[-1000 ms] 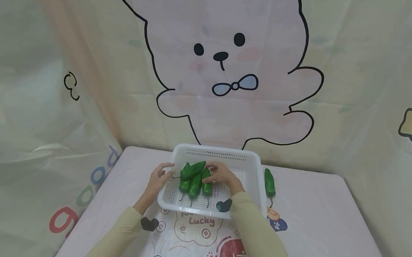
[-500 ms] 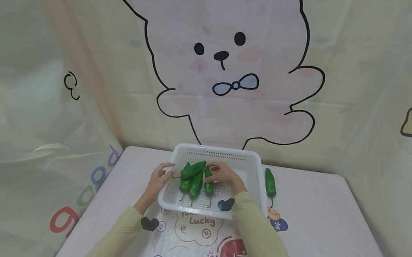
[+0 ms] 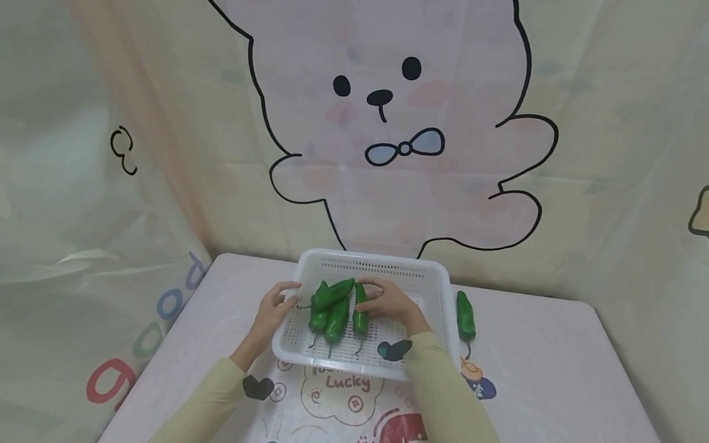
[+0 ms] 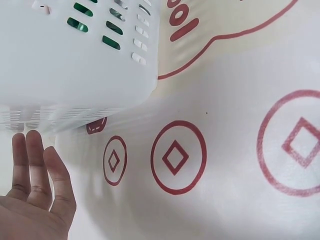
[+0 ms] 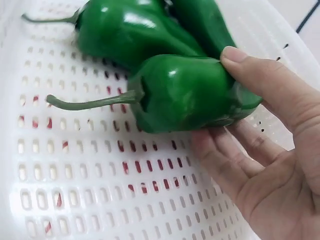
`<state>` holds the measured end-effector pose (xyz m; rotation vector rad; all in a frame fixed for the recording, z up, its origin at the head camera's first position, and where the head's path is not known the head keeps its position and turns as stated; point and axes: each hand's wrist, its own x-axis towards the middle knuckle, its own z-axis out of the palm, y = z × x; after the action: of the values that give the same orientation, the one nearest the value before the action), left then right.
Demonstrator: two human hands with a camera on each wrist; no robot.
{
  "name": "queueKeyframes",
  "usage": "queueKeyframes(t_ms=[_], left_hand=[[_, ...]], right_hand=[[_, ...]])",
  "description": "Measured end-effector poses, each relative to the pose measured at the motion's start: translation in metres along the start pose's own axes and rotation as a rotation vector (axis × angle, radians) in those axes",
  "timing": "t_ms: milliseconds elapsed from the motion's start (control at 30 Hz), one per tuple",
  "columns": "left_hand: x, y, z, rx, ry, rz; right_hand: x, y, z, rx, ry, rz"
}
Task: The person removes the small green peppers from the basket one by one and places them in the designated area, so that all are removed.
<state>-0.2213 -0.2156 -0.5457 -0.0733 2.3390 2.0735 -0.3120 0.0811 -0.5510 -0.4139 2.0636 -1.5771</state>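
A white perforated basket (image 3: 429, 300) sits on the table and holds several green peppers (image 3: 331, 301). My right hand (image 3: 386, 301) is inside it and pinches one green pepper (image 3: 359, 315) between thumb and fingers. In the right wrist view this pepper (image 5: 185, 95) lies stem to the left just above the basket floor (image 5: 90, 190), beside two others (image 5: 130, 30). My left hand (image 3: 273, 308) rests against the basket's left outer wall. In the left wrist view its fingers (image 4: 35, 165) are straight beside the basket (image 4: 75, 60).
One more green pepper (image 3: 464, 314) lies on the table just outside the basket's right wall. The tablecloth (image 3: 563, 397) carries printed figures (image 4: 177, 155). A cartoon-printed curtain (image 3: 385, 115) hangs close behind the basket and along both sides.
My right hand has shifted the held pepper slightly right and up, away from the pile. The left hand has stayed at the basket's side.
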Motion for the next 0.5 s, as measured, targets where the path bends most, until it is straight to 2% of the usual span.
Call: queueKeyframes(t_ms=[233, 433, 500], left_hand=[[0.0014, -0.0056, 0.0007, 0.015, 0.026, 0.021], [0.0019, -0.0060, 0.0001, 0.012, 0.016, 0.011], [0.0020, -0.0051, 0.0000, 0.006, 0.009, 0.006]], right_hand=[[0.0026, 0.0008, -0.0021, 0.125, -0.038, 0.047], [0.0051, -0.0027, -0.0031, 0.184, -0.015, 0.043], [0.0054, -0.0046, -0.0036, 0.233, -0.014, 0.048]])
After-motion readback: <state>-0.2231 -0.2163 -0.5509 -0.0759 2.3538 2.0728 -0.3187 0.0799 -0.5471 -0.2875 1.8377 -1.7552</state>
